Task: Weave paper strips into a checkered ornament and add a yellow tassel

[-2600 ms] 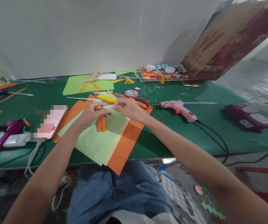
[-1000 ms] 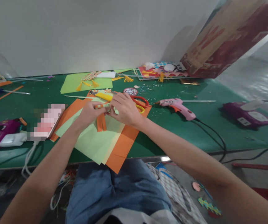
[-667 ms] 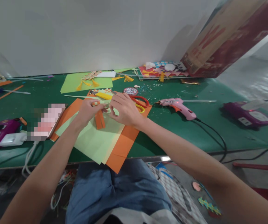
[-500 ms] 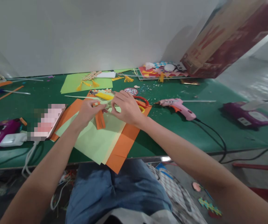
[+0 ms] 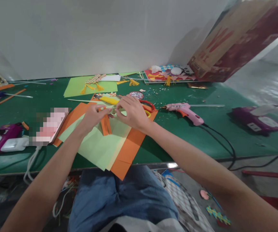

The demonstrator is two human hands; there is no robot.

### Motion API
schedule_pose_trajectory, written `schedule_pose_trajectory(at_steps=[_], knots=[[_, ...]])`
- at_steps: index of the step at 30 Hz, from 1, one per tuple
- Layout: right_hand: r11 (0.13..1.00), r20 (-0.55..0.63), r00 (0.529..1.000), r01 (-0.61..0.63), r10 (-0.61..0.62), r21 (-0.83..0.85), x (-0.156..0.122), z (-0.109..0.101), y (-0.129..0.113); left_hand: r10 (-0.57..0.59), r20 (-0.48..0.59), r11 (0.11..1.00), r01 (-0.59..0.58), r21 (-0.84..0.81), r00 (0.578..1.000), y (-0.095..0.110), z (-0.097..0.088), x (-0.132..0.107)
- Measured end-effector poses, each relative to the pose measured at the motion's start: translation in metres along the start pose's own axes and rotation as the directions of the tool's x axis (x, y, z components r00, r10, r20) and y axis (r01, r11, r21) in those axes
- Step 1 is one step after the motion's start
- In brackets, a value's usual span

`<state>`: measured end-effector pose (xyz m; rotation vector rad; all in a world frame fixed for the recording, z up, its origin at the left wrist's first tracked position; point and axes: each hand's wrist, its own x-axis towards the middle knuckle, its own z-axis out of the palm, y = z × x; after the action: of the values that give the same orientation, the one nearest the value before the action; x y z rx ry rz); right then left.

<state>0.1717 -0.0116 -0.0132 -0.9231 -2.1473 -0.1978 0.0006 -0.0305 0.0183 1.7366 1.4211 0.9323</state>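
Note:
Between my two hands are paper strips woven together, pale green and orange. My left hand (image 5: 94, 117) pinches them from the left, with two orange paper strips (image 5: 105, 125) hanging down beside its thumb. From the right, my right hand (image 5: 133, 112) closes thumb and forefinger on the pale green strip (image 5: 112, 108). Both hands are over a stack of pale green paper (image 5: 100, 148) and orange paper (image 5: 126, 154). Just behind the fingers lie a yellow utility knife (image 5: 107, 100) and scissors with red and yellow handles (image 5: 149, 104), partly covered by my right hand.
A pink glue gun (image 5: 187, 111) lies to the right, its cord running to a purple power strip (image 5: 257, 120). At left are a phone (image 5: 53, 125) and another purple power strip (image 5: 8, 138). Yellow-tasselled woven pieces (image 5: 96, 80) and a paper bag (image 5: 235, 42) are at the back.
My hands stay together on the strips. The hanging orange strips have shifted slightly right and down, and my right fingers have drawn in closer around the pale green strip.

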Motion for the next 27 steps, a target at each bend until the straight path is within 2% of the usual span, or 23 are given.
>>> schedule_pose_trajectory(at_steps=[5, 8, 12, 14, 16, 18, 21, 24, 27], knots=[[0.992, 0.015, 0.992, -0.126, 0.126, -0.014, 0.002, -0.003, 0.006, -0.011, -0.061, 0.999, 0.014, 0.045, 0.998, -0.002, 0.000, 0.001], [0.975, 0.069, 0.974, -0.220, 0.218, 0.019, 0.003, -0.003, 0.011, -0.016, -0.178, 0.998, 0.025, 0.051, 0.984, -0.004, -0.002, 0.004], [0.956, 0.133, 0.951, -0.289, 0.279, 0.058, 0.001, -0.001, 0.013, -0.049, -0.359, 0.995, 0.013, -0.102, 0.932, -0.010, -0.003, 0.008], [0.949, 0.157, 0.943, -0.307, 0.294, 0.069, 0.001, -0.001, 0.012, -0.059, -0.370, 0.986, -0.003, -0.165, 0.927, -0.012, -0.003, 0.008], [0.928, 0.209, 0.927, -0.344, 0.311, 0.142, 0.003, -0.002, 0.008, -0.034, -0.317, 0.980, -0.030, -0.195, 0.948, -0.012, -0.003, 0.007], [0.843, 0.316, 0.889, -0.430, 0.333, 0.323, 0.005, -0.005, 0.004, 0.015, -0.208, 0.976, -0.060, -0.212, 0.978, -0.010, -0.003, 0.006], [0.585, 0.457, 0.804, -0.591, 0.380, 0.555, 0.009, -0.008, 0.000, 0.059, -0.055, 0.971, -0.070, -0.230, 0.997, -0.008, -0.003, 0.004], [0.406, 0.434, 0.770, -0.623, 0.467, 0.668, 0.010, -0.009, 0.000, 0.064, -0.006, 0.982, -0.064, -0.179, 0.998, -0.008, -0.002, 0.003], [0.344, 0.394, 0.773, -0.593, 0.498, 0.728, 0.010, -0.010, 0.002, 0.059, 0.018, 0.994, -0.057, -0.096, 0.998, -0.008, -0.001, 0.002]])
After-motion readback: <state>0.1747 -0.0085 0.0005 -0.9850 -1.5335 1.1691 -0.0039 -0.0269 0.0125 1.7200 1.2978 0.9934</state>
